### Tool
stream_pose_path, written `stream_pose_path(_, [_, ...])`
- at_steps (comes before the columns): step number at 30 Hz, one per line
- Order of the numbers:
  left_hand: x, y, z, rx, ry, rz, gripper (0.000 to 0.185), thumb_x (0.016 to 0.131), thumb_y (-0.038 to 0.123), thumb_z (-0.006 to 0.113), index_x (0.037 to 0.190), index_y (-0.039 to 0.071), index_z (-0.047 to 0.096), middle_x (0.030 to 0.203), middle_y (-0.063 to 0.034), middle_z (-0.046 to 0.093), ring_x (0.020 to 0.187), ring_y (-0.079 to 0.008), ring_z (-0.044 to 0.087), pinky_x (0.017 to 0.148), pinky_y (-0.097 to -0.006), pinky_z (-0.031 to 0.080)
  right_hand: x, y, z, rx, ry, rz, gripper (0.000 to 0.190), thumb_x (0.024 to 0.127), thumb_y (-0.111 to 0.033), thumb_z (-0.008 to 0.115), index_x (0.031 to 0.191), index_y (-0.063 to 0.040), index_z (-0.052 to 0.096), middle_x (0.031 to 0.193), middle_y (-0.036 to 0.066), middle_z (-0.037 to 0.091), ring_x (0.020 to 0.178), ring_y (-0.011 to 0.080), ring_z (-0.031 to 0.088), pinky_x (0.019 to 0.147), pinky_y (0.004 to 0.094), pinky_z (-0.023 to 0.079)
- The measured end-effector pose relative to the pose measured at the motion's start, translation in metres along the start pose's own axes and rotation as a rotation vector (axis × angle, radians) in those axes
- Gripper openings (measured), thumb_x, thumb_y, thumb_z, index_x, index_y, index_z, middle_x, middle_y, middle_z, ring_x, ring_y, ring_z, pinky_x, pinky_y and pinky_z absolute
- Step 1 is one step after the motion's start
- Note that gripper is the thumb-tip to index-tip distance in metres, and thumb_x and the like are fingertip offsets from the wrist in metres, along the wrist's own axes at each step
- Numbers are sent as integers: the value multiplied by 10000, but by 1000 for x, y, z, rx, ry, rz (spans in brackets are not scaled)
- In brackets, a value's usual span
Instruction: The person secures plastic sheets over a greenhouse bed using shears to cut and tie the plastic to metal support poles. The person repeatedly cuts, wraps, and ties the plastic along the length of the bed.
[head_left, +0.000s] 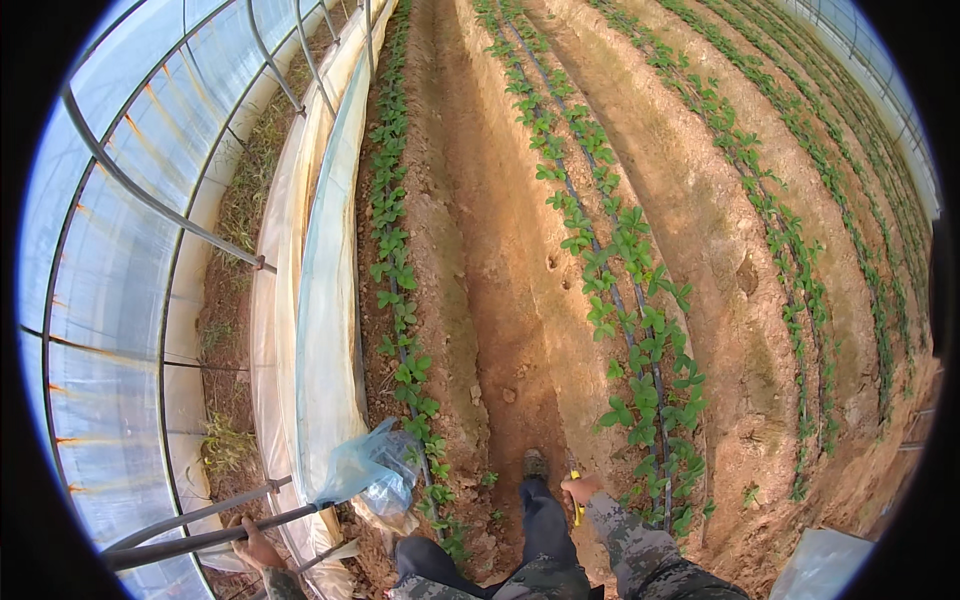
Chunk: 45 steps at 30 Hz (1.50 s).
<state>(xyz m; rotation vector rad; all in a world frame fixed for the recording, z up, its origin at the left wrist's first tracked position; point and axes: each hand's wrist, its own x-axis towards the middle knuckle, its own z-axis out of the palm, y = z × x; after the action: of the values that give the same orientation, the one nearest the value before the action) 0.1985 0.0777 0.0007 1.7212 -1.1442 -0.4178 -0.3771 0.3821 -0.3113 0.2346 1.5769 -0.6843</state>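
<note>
At the lower left, my left hand (257, 546) is closed around a grey metal pipe (217, 538) of the greenhouse frame. My right hand (581, 489), in front of the body, grips a small tool with a yellow handle (577, 511); its thin end points up the furrow, and its kind is too small to tell. Right of this hand runs a soil ridge with strawberry-like plants (643, 405) and black drip hoses (628, 330). A narrower row of the same plants (390, 225) lies to the left. My shoe (534, 463) is in the furrow between them.
Rolled plastic film (326, 300) lies along the left side, beside curved metal pipes and the clear plastic wall (112, 300). A crumpled bluish plastic sheet (367, 469) is near the pipe's end. More planted ridges (787, 225) extend right. A pale plastic sheet (821, 566) sits at the lower right.
</note>
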Motion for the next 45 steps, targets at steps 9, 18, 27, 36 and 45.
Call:
stream_pose_path(9, [8,-7,-17,89,-55,20,199,1046,31,678,1217,-67,703,1137,-106,729,1022,-200,672,935,-360,540,-61,7,-143,141,184,-144,324,1000,-202,729,777,30,686,744,182,678,613,302,617,613,495,531])
stream_pose_path(18, [-62,51,4,173,-177,-77,550,1064,-31,541,1598,-17,406,1469,-235,641,1129,-270,741,893,-366,605,-66,-34,-45,-291,211,-246,321,927,-259,767,904,54,698,770,135,699,633,262,676,620,436,554])
stream_pose_path(27, [-320,-9,-122,205,-420,-623,307,1093,231,635,1091,-47,766,753,-90,750,627,-176,670,606,-377,530,-341,-103,197,-936,-446,-562,372,895,-274,685,1119,23,699,736,117,675,643,164,685,576,380,543])
stream_pose_path(36, [-367,63,-148,-855,-354,-1034,625,1148,540,488,1400,-11,644,1310,-133,726,1126,-209,705,980,-366,565,-438,7,290,-1701,-879,-1098,663,932,-343,699,1435,66,554,1219,290,713,1132,461,696,995,518,556])
stream_pose_path(45, [-407,39,-205,-1289,616,-1044,275,1153,314,518,1121,52,593,1072,-108,689,981,-329,714,901,-528,600,-579,-97,321,-1120,-1454,-755,117,980,-57,755,1067,11,792,855,71,774,718,90,677,638,294,547])
